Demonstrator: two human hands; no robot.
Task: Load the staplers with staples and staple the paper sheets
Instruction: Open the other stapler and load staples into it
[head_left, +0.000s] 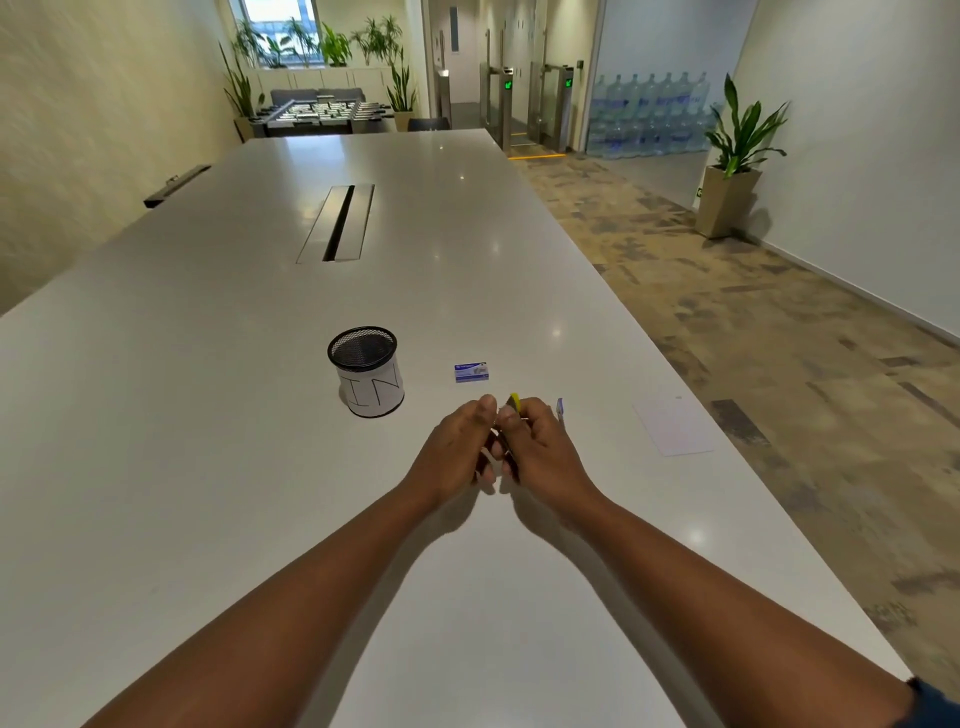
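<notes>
1. A black wire-mesh cylindrical cup (365, 370), wrapped in white paper hand-lettered "IN", stands upright on the long white glossy table (208, 415), left of the hands and apart from them.
2. A small blue-and-white cardboard staple box (471, 372) lies flat just beyond the hands.
3. The left hand (460, 449) meets the right hand above the table; its fingers curl round a small yellow-and-black stapler (513, 404).
4. The right hand (540, 447) also grips the stapler from the other side (only its yellow tip and a dark strip show between the fingers, so whether it is hinged open cannot be told).
5. A small blue-and-clear object (560, 408) pokes out just beside the right hand; what it is cannot be told.
6. A white paper sheet (675, 428) lies flat near the table's right edge.
</notes>
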